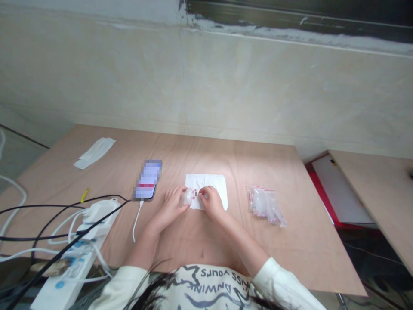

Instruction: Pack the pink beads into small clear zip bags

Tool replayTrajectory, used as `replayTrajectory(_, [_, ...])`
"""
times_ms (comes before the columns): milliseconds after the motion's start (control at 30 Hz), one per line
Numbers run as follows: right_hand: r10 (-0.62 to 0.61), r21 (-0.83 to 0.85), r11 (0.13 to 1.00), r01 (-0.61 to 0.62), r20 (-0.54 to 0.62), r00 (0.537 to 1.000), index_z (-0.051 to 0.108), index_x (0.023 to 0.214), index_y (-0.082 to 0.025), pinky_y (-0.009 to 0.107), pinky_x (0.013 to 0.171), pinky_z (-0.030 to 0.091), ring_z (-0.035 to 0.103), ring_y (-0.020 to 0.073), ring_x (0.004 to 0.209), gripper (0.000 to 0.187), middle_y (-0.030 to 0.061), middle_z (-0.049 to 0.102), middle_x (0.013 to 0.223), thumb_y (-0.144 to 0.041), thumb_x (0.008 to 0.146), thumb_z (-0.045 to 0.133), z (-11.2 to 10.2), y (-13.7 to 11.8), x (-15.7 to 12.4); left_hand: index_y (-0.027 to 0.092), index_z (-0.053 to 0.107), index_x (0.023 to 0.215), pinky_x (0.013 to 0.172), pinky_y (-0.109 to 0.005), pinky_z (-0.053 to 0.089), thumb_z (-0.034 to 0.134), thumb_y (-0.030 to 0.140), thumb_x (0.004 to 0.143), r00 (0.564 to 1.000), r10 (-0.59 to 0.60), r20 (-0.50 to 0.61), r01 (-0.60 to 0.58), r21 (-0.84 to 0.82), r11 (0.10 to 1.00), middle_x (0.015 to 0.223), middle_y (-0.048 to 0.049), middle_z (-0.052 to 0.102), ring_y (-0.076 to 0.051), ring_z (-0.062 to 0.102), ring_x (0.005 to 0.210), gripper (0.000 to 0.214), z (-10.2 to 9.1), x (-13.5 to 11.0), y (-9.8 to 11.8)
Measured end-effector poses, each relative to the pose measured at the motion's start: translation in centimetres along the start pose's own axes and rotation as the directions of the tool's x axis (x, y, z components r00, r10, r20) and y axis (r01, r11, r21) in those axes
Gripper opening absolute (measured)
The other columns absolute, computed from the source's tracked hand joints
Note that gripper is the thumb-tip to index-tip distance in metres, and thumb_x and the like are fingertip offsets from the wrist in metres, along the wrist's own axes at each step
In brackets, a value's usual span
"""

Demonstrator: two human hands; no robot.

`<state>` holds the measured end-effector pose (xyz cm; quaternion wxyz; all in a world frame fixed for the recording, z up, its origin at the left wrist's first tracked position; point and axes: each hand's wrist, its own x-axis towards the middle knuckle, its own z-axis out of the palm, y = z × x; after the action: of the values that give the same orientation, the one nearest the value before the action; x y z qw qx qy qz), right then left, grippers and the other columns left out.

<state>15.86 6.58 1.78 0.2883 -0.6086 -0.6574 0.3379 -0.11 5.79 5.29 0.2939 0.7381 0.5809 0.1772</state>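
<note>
My left hand point(174, 202) is closed around a small clear plastic bag point(187, 196) over the near edge of a white tissue point(208, 183) spread on the wooden table point(284, 241). My right hand point(209, 199) pinches something tiny right beside the bag's mouth; I cannot make out what it is. A few small dark and red bits point(195, 193) lie on the tissue between the two hands.
A pile of small clear zip bags with red strips point(265, 204) lies to the right. A phone point(147, 180) on a white cable sits to the left. A power strip point(75, 254) with tangled cables is at the near left. Folded tissue point(94, 152) lies far left.
</note>
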Motion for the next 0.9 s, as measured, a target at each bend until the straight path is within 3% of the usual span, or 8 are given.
replayTrajectory(167, [-0.039,0.072,0.997,0.038,0.018,0.999,0.055,0.076,-0.017,0.027,0.070,0.039,0.051,0.0153,0.074,0.005,0.0037,0.056,0.076,-0.017,0.074,0.051,0.1,-1.4,0.2,0.018,0.043,0.103,0.089,-0.040,0.030,0.057,0.021,0.065,1.000,0.021,-0.009,-0.020,0.053,0.998,0.106,-0.0082,0.053,-0.024,0.045,0.103,0.040,0.4,0.4,-0.6])
replayTrajectory(333, [0.125,-0.077,0.989,-0.128,-0.046,0.991,0.052,0.073,-0.017,0.029,0.067,0.038,0.050,0.0185,0.075,0.004,0.0065,0.055,0.076,-0.014,0.071,0.050,0.9,-1.2,0.5,0.019,0.043,0.103,0.090,-0.041,0.030,0.057,0.022,0.066,0.999,0.000,-0.032,0.002,0.070,0.998,0.105,-0.0076,0.053,-0.025,0.045,0.104,0.040,-0.2,0.4,-1.4])
replayTrajectory(700, [0.207,-0.301,0.931,-0.204,-0.023,0.978,0.053,0.076,-0.015,0.028,0.063,0.037,0.051,0.0199,0.077,0.010,0.0106,0.057,0.081,-0.014,0.074,0.043,0.9,-2.0,0.7,0.018,0.044,0.104,0.091,-0.042,0.029,0.056,0.023,0.066,1.000,0.001,-0.017,0.000,0.059,0.998,0.106,-0.0075,0.053,-0.024,0.045,0.104,0.039,0.2,0.0,-1.5])
replayTrajectory(800, [0.218,-0.266,0.939,-0.219,-0.035,0.975,0.054,0.075,-0.013,0.027,0.063,0.037,0.052,0.0193,0.075,0.011,0.0108,0.058,0.079,-0.013,0.073,0.043,0.7,-2.0,0.8,0.017,0.044,0.103,0.091,-0.043,0.027,0.056,0.022,0.066,1.000,-0.029,-0.004,0.029,0.081,0.996,0.107,-0.0084,0.053,-0.025,0.045,0.104,0.039,0.3,0.2,-1.3])
replayTrajectory(900, [0.179,-0.114,0.978,-0.177,0.009,0.984,0.055,0.075,-0.013,0.025,0.062,0.038,0.053,0.0164,0.070,0.010,0.0083,0.059,0.075,-0.012,0.072,0.045,0.6,-2.2,0.9,0.017,0.045,0.101,0.090,-0.042,0.028,0.057,0.022,0.065,0.999,-0.042,0.001,0.042,0.097,0.994,0.105,-0.0083,0.054,-0.025,0.046,0.103,0.038,0.5,0.5,-1.0])
